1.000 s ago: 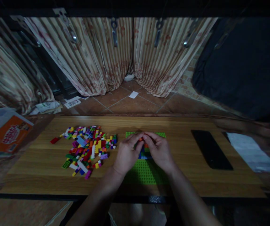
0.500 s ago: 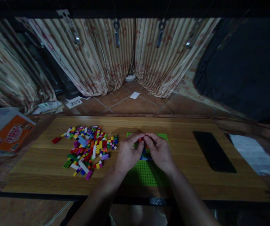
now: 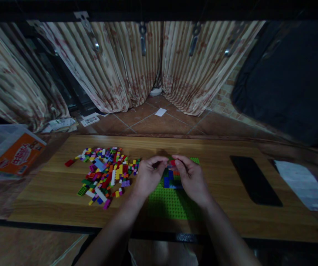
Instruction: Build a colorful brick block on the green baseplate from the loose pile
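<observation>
Above the green studded baseplate, my two hands are close together. My right hand pinches a small red brick between thumb and fingers. My left hand is closed in a pinch just left of that brick; whether anything sits between its fingertips I cannot make out. Below them, blue bricks are on the baseplate, partly covered by my right hand. A loose pile of mixed coloured bricks lies to the left of my left hand.
The wooden table holds a black phone-like slab on the right. Beyond that side lies a white paper sheet. A clear bag with an orange label stands off the left edge. Curtains hang behind the table.
My hands have drawn slightly apart at the fingertips, so the red brick and the blue bricks below show more. The whole view has shifted slightly.
</observation>
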{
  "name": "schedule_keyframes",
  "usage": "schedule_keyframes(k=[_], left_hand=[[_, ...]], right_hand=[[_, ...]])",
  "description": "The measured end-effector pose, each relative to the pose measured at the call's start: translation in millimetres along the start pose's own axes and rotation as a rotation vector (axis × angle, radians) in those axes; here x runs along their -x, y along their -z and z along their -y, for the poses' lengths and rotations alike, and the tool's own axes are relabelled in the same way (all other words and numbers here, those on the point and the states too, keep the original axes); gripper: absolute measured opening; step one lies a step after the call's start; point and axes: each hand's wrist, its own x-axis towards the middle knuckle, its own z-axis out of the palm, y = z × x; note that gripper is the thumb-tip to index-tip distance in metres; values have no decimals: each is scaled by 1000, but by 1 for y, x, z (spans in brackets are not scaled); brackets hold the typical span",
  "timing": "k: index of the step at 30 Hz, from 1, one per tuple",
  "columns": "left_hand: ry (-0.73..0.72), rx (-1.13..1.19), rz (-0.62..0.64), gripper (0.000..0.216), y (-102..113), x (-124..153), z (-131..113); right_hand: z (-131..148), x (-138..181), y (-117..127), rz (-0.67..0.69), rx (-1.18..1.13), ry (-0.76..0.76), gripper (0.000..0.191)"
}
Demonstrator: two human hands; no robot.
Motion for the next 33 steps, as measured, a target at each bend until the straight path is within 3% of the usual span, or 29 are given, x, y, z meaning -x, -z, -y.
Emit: schedule_keyframes(k=[8,12,17,24,33], left_hand=[[-18,-385,91,17,49,-11,5],[-53,-620,246,20,62,-13,2],[-135,-698,373,21,65,-9,-1],[-178,-668,388,21,65,-5,-5],[-166,-661,541,24,47,3,-17]], right_hand=[[-13,-8,29,-155,-79,-117,29],[-24,-9,39,-141,-75,-193,25],[-29,-10,46,-137,-64,-232,24],[-32,-8,48,-53,-16,-237,22],[-37,-8,50,-20,41,-237,22]])
